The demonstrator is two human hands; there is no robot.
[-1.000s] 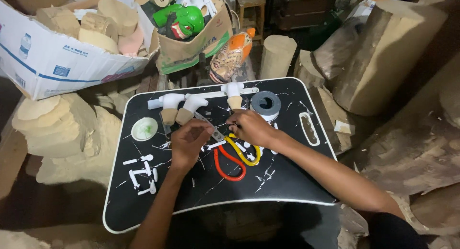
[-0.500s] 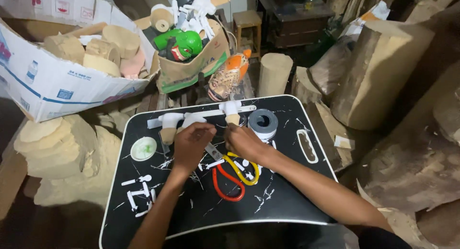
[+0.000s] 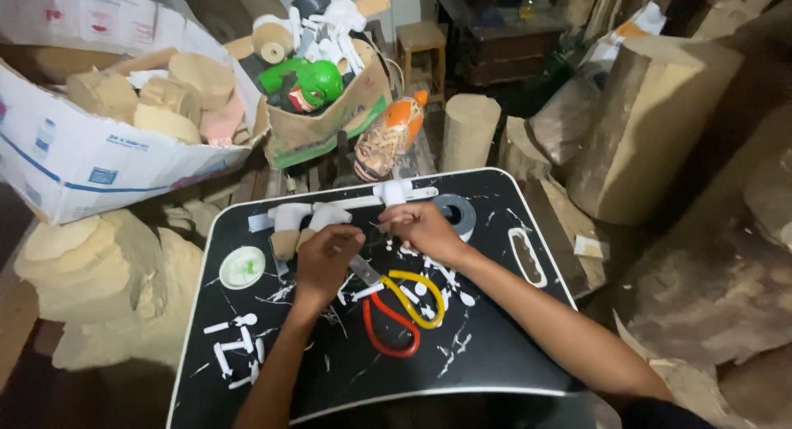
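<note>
— Both hands meet at the far edge of the black tray [image 3: 495,371]: left hand [image 3: 326,260] curled, right hand [image 3: 421,227] pinching something small and white; the exact grip is unclear.

— Risks?

— Scissors [image 3: 396,301] lie just beside the left wrist; a nudge could scatter the white cutouts [image 3: 235,351].

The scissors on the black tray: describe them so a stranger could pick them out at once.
Start at the black tray with the white rim. Just below the two hands, near its middle, lie the scissors. Among the white scraps around them, they alone have looped handles, one yellow and one red.
</note>
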